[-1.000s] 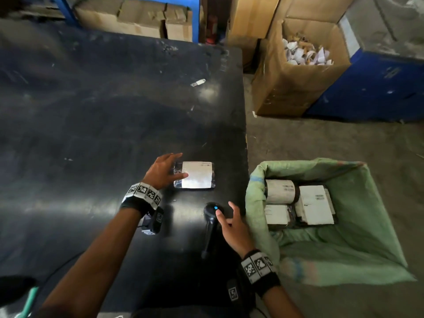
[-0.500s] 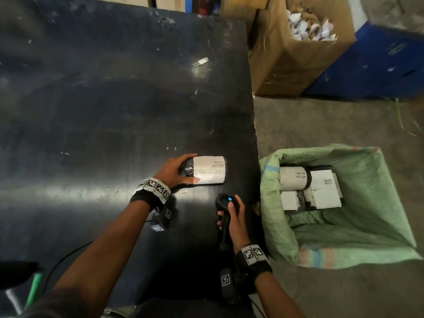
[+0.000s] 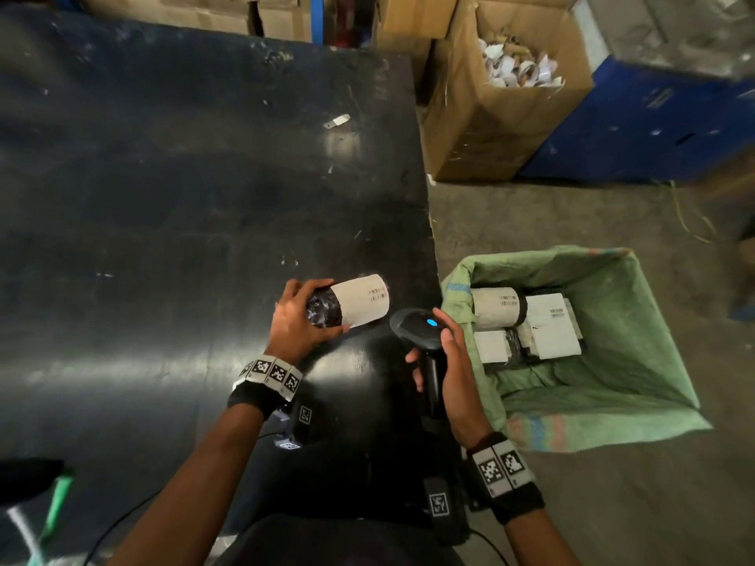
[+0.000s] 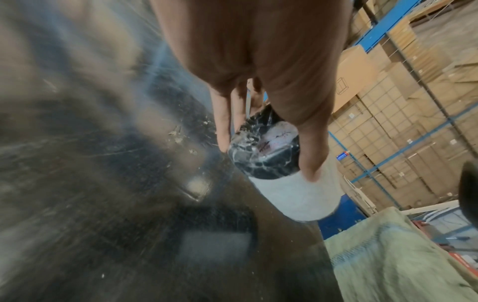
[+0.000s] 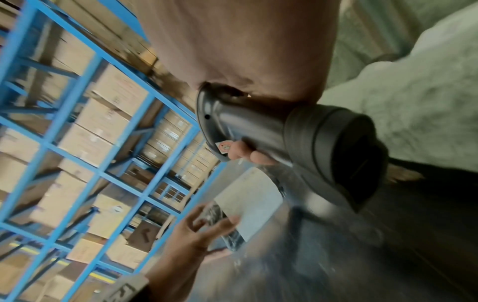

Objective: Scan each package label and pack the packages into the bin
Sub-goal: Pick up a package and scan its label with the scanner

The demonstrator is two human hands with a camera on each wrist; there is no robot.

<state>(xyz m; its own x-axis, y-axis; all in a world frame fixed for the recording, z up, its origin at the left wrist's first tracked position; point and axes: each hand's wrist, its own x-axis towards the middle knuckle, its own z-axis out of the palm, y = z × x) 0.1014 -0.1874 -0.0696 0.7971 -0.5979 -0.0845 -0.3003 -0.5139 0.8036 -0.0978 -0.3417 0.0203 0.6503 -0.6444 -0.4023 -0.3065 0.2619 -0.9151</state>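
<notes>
My left hand (image 3: pixel 304 316) grips a black plastic-wrapped package (image 3: pixel 351 306) with a white barcode label, lifted just above the black table (image 3: pixel 163 198) near its right edge. The left wrist view shows my fingers curled round the package (image 4: pixel 271 159), its dark end facing the camera. My right hand (image 3: pixel 445 357) grips a black handheld barcode scanner (image 3: pixel 421 332), blue light on top, head close to the label. The scanner (image 5: pixel 310 147) fills the right wrist view, with the package (image 5: pixel 250 202) below it. The green-lined bin (image 3: pixel 613 381) on the floor at right holds several labelled packages (image 3: pixel 527 320).
An open cardboard box (image 3: pixel 502 116) of paper scraps stands on the floor behind the bin, beside a blue container (image 3: pixel 653 128). A small scrap (image 3: pixel 337 121) lies far on the table. Blue racks of cartons (image 5: pixel 90 132) line the background.
My left hand picked the package up from the table and turned its label upward. My right hand took hold of the scanner, lifted it and brought it towards the label.
</notes>
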